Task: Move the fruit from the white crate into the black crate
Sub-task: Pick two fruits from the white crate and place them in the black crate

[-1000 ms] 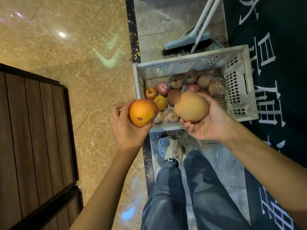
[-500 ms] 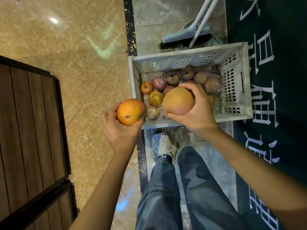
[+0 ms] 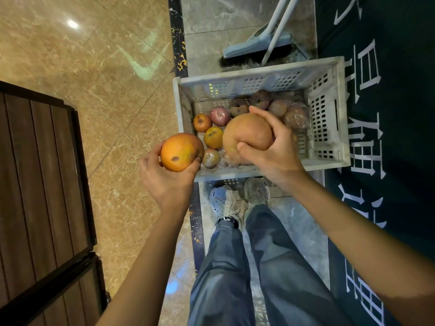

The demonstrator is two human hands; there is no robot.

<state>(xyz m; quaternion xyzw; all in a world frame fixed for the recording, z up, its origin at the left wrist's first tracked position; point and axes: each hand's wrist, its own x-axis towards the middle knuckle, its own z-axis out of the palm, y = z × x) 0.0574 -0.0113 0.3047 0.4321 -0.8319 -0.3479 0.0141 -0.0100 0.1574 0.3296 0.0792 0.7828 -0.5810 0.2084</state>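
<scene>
1. The orange, blemished round fruit (image 3: 181,152) sits in the left grip (image 3: 169,182), whose fingers are curled round it from below. It is held just outside the left wall of the white slatted plastic crate (image 3: 327,109), above the marble floor (image 3: 94,102).
2. The larger tan round fruit (image 3: 247,135) is clasped by the right grip (image 3: 275,158) over the crate's near edge, thumb on its near face.
3. Several smaller fruits (image 3: 213,137) lie in the crate. No black crate is in view, so the task looks far from finished.
4. Both forearms reach forward.
</scene>
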